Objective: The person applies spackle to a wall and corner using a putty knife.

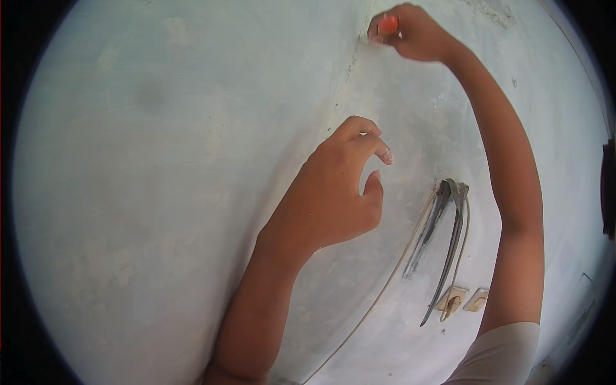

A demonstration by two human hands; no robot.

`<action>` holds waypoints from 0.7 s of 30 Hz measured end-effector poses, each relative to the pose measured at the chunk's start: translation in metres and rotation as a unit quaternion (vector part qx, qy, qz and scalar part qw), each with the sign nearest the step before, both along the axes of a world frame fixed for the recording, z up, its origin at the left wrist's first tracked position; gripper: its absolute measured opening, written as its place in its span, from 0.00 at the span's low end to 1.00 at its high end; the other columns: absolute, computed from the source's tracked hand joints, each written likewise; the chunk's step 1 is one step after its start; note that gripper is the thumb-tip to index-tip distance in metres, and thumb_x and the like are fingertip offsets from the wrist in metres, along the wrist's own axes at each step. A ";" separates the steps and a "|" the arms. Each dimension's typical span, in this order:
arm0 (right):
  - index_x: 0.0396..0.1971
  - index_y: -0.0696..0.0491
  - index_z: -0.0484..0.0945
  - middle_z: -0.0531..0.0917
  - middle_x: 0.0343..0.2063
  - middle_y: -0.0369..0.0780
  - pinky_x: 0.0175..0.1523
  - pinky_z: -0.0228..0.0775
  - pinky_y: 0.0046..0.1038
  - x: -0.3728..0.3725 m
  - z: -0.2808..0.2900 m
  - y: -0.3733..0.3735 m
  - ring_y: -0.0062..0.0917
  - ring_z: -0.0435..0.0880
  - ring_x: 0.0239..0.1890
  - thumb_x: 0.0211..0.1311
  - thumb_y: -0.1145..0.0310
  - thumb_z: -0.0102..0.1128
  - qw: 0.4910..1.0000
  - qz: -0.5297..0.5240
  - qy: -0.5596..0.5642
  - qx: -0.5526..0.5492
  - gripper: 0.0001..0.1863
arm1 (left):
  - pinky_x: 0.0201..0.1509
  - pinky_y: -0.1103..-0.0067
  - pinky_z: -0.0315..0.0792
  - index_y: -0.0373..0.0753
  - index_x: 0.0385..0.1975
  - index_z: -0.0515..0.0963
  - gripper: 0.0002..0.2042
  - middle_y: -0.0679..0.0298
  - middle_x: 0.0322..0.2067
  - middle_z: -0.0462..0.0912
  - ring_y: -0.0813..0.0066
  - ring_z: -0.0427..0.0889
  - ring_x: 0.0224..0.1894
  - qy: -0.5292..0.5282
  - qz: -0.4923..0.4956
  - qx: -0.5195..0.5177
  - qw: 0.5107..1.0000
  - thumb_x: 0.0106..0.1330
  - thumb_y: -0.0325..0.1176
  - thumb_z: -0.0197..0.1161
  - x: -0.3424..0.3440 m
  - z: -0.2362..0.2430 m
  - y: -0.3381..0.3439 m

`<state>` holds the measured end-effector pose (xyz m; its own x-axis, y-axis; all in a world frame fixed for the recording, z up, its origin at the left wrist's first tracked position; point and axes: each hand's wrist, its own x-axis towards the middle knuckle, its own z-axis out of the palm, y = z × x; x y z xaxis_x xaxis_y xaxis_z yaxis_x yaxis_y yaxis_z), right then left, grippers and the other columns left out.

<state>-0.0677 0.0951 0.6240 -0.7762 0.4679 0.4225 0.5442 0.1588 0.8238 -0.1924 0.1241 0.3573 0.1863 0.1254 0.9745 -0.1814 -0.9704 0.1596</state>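
My right hand (414,35) is raised high against the pale wall (160,192), its fingers wrapped round a tool with an orange-red handle end (388,25). The rest of that tool is hidden by the fist, so its kind does not show. The fist is beside a rough, chipped seam (350,67) that runs down the wall. Lower and to the left, my left hand (340,186) is in front of the wall with nothing in it. Its fingers are curved and stand apart from the thumb. Whitish residue marks one fingertip.
A dark strap-like bundle (454,192) hangs from the wall between my arms. A thin beige cable (378,298) trails down from it to the lower edge. Below are a wall socket with a plug (452,301) and a second beige plate (477,299). Something dark (608,189) stands at the right rim.
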 end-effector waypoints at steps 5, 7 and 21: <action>0.30 0.59 0.81 0.85 0.27 0.40 0.42 0.74 0.28 0.007 -0.056 -0.013 0.27 0.84 0.33 0.59 0.78 0.59 0.989 -0.015 0.056 -0.135 0.03 | 0.48 0.71 0.74 0.36 0.38 0.77 0.11 0.56 0.54 0.75 0.60 0.77 0.51 0.007 0.003 -0.022 1.000 0.55 0.18 0.56 0.004 -0.001 0.003; 0.29 0.59 0.81 0.84 0.27 0.36 0.40 0.74 0.27 0.001 -0.067 -0.025 0.23 0.83 0.33 0.61 0.76 0.61 0.956 -0.070 0.187 -0.215 0.03 | 0.48 0.70 0.74 0.37 0.38 0.77 0.12 0.56 0.54 0.75 0.60 0.77 0.51 0.019 0.002 -0.023 1.000 0.55 0.18 0.56 0.002 -0.001 0.002; 0.33 0.58 0.81 0.86 0.32 0.41 0.44 0.76 0.28 0.072 0.026 -0.054 0.29 0.84 0.34 0.55 0.80 0.58 0.971 0.041 0.026 0.236 0.07 | 0.49 0.71 0.74 0.37 0.37 0.77 0.11 0.57 0.54 0.75 0.61 0.77 0.52 0.005 0.004 0.003 1.000 0.57 0.18 0.56 0.008 -0.002 0.002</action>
<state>0.0047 0.0412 0.6505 -0.7741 0.1506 0.6149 0.5888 -0.1857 0.7867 -0.1843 0.1260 0.3553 0.1949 0.1212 0.9733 -0.1721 -0.9727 0.1556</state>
